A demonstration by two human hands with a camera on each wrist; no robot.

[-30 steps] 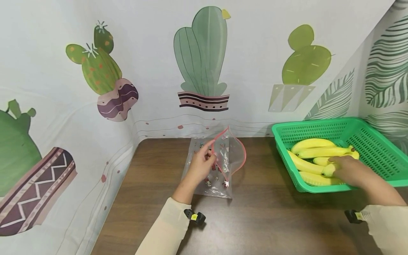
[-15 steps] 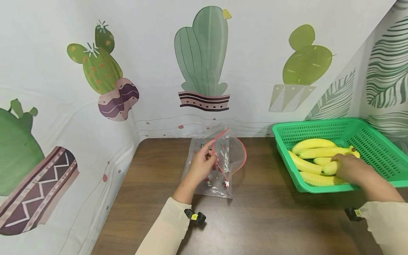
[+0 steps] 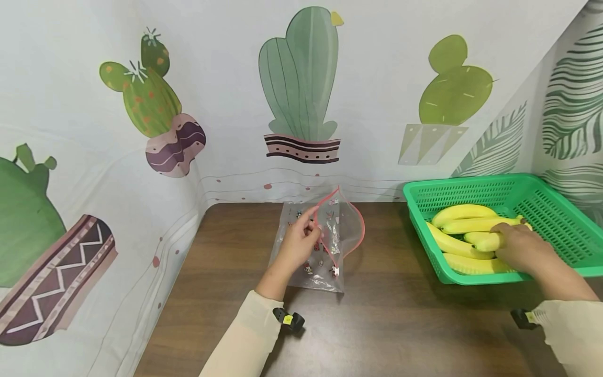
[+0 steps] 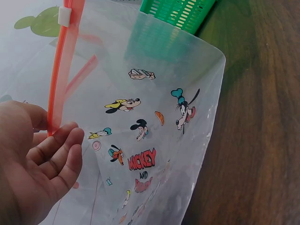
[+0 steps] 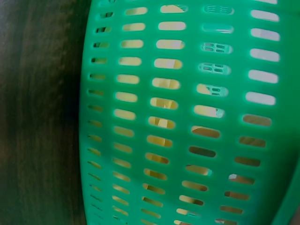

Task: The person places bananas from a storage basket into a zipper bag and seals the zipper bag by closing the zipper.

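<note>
A clear zip bag [image 3: 325, 246] printed with cartoon figures lies on the brown table [image 3: 377, 324], its red zip edge [image 3: 325, 201] lifted and its mouth held open. My left hand [image 3: 299, 243] pinches that red edge [image 4: 58, 101] between thumb and fingers [image 4: 61, 150]. A green slotted basket [image 3: 556, 209] at the right holds several yellow bananas [image 3: 459, 213]. My right hand [image 3: 515, 248] is inside the basket, fingers curled round one banana [image 3: 487, 242] and raising it a little. The right wrist view shows only the basket wall [image 5: 187, 117].
A white cloth backdrop [image 3: 301, 94] printed with cacti and leaves rises at the table's far edge and along the left and right sides. Bare tabletop lies between the bag and the basket and in front of both.
My right hand has closed round a banana and lifted it slightly up and back within the basket. The left hand and the bag have stayed put.
</note>
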